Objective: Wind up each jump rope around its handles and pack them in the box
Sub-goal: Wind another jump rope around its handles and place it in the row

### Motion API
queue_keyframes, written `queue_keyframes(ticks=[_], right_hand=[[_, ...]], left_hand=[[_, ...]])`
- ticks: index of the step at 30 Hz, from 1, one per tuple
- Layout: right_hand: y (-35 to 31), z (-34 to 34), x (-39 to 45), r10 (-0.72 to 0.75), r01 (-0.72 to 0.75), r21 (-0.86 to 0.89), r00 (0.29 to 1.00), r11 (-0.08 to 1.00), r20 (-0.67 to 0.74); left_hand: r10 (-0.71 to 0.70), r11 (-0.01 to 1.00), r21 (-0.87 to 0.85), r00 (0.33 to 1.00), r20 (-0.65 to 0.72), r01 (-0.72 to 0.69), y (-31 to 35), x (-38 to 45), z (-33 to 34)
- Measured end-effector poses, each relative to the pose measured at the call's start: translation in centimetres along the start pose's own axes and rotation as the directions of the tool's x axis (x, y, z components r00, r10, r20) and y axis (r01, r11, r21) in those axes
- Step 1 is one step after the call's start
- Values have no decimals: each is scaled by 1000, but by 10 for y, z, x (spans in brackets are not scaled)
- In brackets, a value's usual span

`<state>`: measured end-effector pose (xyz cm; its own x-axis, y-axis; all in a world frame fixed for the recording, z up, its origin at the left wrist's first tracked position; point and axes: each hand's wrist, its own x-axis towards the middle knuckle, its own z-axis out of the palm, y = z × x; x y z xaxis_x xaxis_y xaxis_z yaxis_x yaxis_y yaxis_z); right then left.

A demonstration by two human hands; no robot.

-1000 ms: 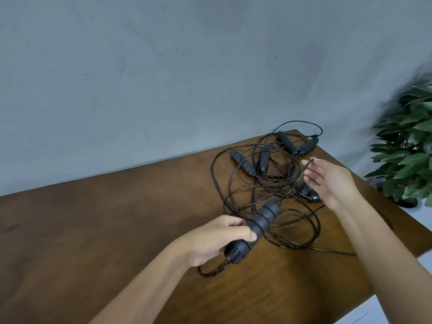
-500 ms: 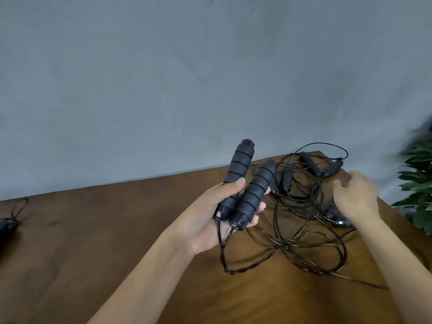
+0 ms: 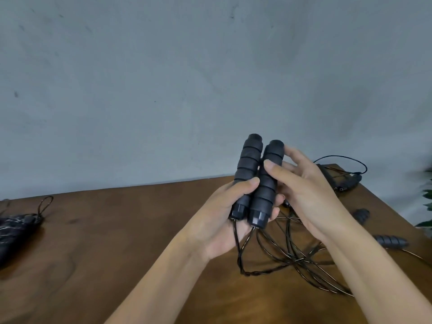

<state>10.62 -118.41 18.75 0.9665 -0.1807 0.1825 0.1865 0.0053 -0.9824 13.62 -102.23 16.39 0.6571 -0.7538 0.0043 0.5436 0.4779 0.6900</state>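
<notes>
From my head camera, my left hand [image 3: 230,213] grips 2 black ribbed handles [image 3: 256,181] side by side, upright and touching along their length, raised above the wooden table [image 3: 121,242] in front of the grey wall [image 3: 163,78]. My left thumb lies across the lower part of the left handle, and my fingers curl round behind both. My right hand [image 3: 306,192] comes in from the right with fingers mostly straight and spread; its thumb presses on the front of the right handle and the fingertips reach behind the top of it, so it touches rather than clasps. From the bottom caps of the 2 handles the black rope [image 3: 275,256] hangs down and joins a loose tangle of loops lying on the table toward its right edge. More jump rope handles lie there: a pair [image 3: 346,183] near the far right corner with a loop of cord arching past the far edge, 1 short handle [image 3: 361,215] beside the right edge, and another [image 3: 391,241] nearer to me along that edge. At the left edge of the table lies a dark wound bundle [image 3: 14,232] with a small cord loop sticking out toward the far side. A few green leaves [image 3: 426,206] show past the right edge.
</notes>
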Motion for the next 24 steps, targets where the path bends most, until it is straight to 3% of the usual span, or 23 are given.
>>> queue_keyframes(ticks=[9, 18, 24], right_hand=[[5, 11, 10, 11, -8, 87, 1000, 996, -28], [4, 17, 29, 38, -24, -160, 996, 987, 86], [24, 31, 31, 74, -67, -109, 995, 992, 64]], left_hand=[[31, 998, 57, 1000, 5, -31, 0, 3, -2], [-126, 963, 230, 989, -83, 142, 3, 5, -21], [-96, 961, 241, 983, -159, 133, 1, 8, -32]])
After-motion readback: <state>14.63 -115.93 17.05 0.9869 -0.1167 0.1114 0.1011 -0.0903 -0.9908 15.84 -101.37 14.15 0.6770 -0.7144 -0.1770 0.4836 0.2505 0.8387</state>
